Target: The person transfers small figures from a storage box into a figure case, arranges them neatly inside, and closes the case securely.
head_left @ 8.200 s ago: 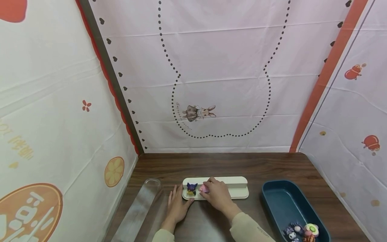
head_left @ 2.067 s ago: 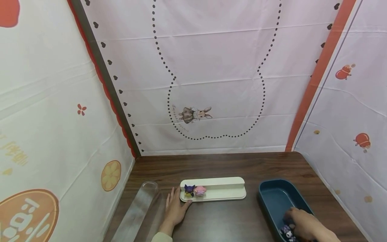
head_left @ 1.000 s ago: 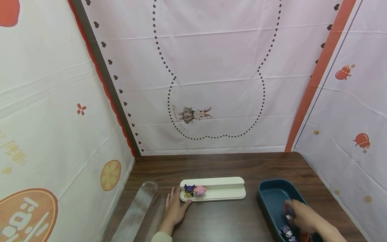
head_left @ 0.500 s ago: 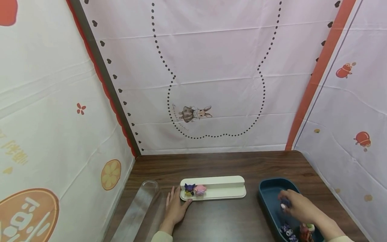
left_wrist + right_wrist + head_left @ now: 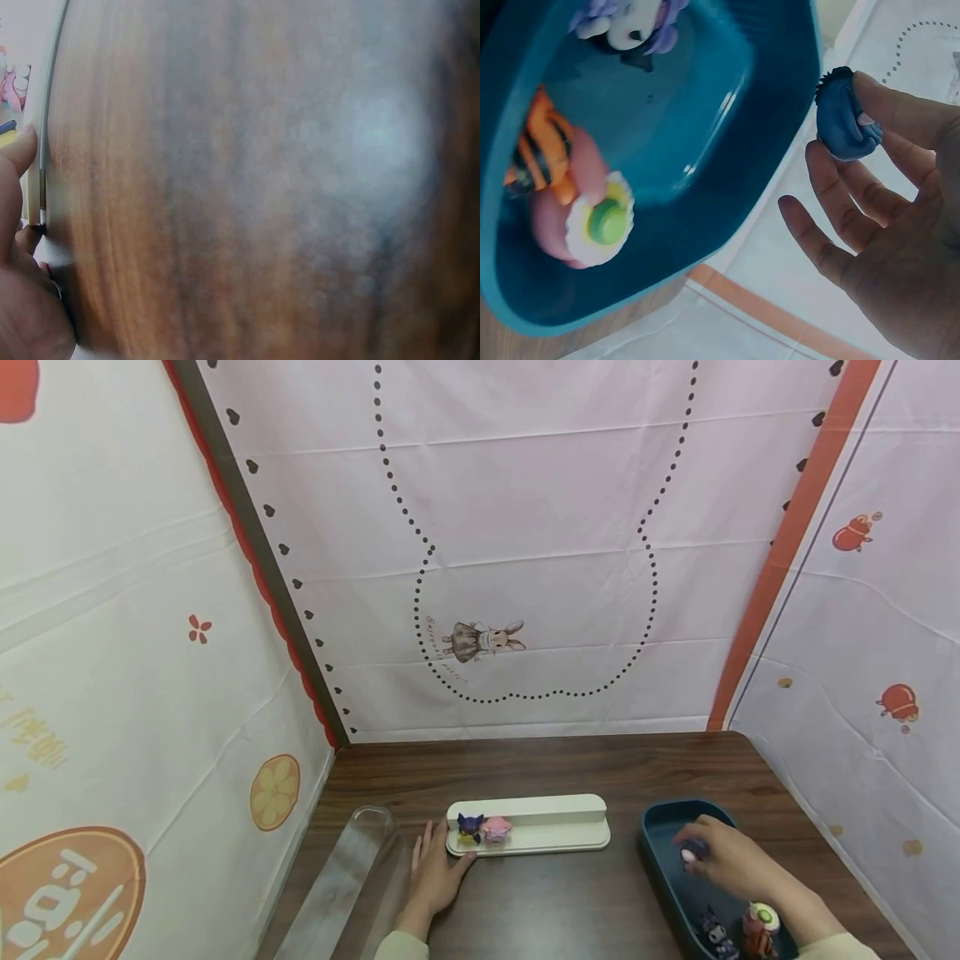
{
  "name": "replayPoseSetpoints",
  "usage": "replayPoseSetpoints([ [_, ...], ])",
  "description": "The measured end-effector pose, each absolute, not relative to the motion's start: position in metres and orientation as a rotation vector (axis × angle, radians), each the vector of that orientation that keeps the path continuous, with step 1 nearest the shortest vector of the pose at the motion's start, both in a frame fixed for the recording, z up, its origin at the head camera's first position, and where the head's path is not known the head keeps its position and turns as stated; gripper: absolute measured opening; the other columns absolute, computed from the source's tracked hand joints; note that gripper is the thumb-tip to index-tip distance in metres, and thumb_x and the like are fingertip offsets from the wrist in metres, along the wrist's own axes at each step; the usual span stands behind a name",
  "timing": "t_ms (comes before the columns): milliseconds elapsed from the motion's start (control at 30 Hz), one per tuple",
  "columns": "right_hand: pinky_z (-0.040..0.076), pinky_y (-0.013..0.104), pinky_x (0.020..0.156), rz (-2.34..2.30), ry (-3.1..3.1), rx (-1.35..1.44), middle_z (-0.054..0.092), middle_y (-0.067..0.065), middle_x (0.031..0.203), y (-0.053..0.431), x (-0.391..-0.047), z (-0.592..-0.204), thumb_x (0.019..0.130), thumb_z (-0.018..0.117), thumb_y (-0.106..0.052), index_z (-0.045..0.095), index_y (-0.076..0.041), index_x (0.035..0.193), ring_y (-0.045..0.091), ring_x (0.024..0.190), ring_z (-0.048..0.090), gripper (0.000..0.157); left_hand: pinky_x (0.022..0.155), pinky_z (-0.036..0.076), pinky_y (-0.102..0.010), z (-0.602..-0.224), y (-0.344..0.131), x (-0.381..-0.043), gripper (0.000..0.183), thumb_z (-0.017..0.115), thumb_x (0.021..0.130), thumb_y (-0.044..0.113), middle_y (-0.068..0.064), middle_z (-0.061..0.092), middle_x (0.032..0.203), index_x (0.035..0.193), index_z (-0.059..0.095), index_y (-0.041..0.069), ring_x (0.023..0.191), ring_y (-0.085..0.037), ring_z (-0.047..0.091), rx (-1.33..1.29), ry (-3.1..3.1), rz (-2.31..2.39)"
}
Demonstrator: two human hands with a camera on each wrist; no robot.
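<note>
My right hand (image 5: 731, 860) pinches a small dark blue figurine (image 5: 845, 116) between thumb and fingertips, over the far part of the blue tray (image 5: 656, 885) in the head view. Fingers straight, my left hand (image 5: 435, 872) rests at the left end of a cream stepped display base (image 5: 555, 837), its thumb at the front edge. Side by side on that base's left end stand a purple-and-yellow figurine (image 5: 469, 828) and a pink figurine (image 5: 496, 830). The left wrist view shows mostly blurred tabletop, with the thumb (image 5: 22, 150) at the base's edge.
Inside the tray's near end lie a purple figurine with a white face (image 5: 634, 26), an orange striped one (image 5: 549, 146) and a pink one with a white-and-green flower top (image 5: 604, 225). A long clear cover (image 5: 337, 877) lies left of my left hand. Printed cloth walls surround the wooden table.
My right hand has left the pink figurine standing on the base, moved to the tray, picked up the dark blue figurine and carried it toward the tray's far end. My left hand stays put.
</note>
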State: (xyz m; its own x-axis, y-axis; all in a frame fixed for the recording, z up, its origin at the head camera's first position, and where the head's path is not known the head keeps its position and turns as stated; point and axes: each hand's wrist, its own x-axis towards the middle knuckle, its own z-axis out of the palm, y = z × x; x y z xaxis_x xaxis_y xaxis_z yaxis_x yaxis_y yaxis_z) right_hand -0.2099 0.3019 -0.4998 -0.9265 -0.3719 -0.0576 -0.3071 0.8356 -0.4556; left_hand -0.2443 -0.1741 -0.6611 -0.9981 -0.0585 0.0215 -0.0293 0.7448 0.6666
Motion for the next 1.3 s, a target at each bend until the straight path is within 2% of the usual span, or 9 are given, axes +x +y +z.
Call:
replayPoseSetpoints([
  [233, 0.052, 0.025, 0.070, -0.709, 2.934, -0.522, 0.063, -0.006, 0.103, 0.284, -0.213, -0.495, 0.087, 0.082, -0.024, 0.073, -0.018, 0.107, 0.004, 0.088, 0.058, 0.022, 0.131, 0.006, -0.059, -0.660, -0.175, -0.242, 0.091, 0.072, 0.095, 0.045, -0.018, 0.037, 0.166, 0.163, 0.029, 0.005, 0.161, -0.040, 0.016, 0.052, -2.885, -1.096],
  [433, 0.051, 0.023, 0.069, -0.801, 2.938, -0.531, 0.062, -0.005, 0.101, 0.267, -0.217, -0.490, 0.089, 0.080, -0.021, 0.071, -0.017, 0.108, 0.005, 0.086, 0.058, 0.021, 0.131, 0.006, -0.060, -0.659, -0.176, -0.242, 0.091, 0.073, 0.094, 0.046, -0.019, 0.037, 0.165, 0.162, 0.029, 0.004, 0.160, -0.041, 0.017, 0.046, -2.882, -1.089],
  [667, 0.055, 0.025, 0.073, -0.889, 2.891, -0.495, 0.064, -0.003, 0.106, 0.244, -0.224, -0.491, 0.089, 0.081, -0.020, 0.067, -0.021, 0.106, 0.011, 0.093, 0.062, 0.021, 0.131, 0.006, -0.059, -0.658, -0.176, -0.241, 0.092, 0.072, 0.095, 0.046, -0.018, 0.037, 0.166, 0.163, 0.028, 0.005, 0.161, -0.039, 0.016, 0.053, -2.891, -1.084],
  [933, 0.047, 0.022, 0.062, -0.981, 2.866, -0.512, 0.060, -0.003, 0.093, 0.220, -0.228, -0.500, 0.086, 0.082, -0.015, 0.066, -0.019, 0.099, 0.012, 0.080, 0.055, 0.021, 0.131, 0.006, -0.060, -0.657, -0.176, -0.241, 0.091, 0.073, 0.094, 0.046, -0.019, 0.038, 0.165, 0.162, 0.029, 0.004, 0.160, -0.041, 0.017, 0.048, -2.877, -1.095],
  [1300, 0.045, 0.021, 0.064, -1.013, 2.869, -0.480, 0.059, -0.003, 0.092, 0.195, -0.234, -0.513, 0.079, 0.084, -0.010, 0.063, -0.020, 0.094, 0.013, 0.081, 0.055, 0.027, 0.131, 0.007, -0.059, -0.659, -0.175, -0.241, 0.091, 0.072, 0.094, 0.048, -0.018, 0.038, 0.166, 0.162, 0.030, 0.005, 0.160, -0.040, 0.018, 0.030, -2.863, -1.082],
])
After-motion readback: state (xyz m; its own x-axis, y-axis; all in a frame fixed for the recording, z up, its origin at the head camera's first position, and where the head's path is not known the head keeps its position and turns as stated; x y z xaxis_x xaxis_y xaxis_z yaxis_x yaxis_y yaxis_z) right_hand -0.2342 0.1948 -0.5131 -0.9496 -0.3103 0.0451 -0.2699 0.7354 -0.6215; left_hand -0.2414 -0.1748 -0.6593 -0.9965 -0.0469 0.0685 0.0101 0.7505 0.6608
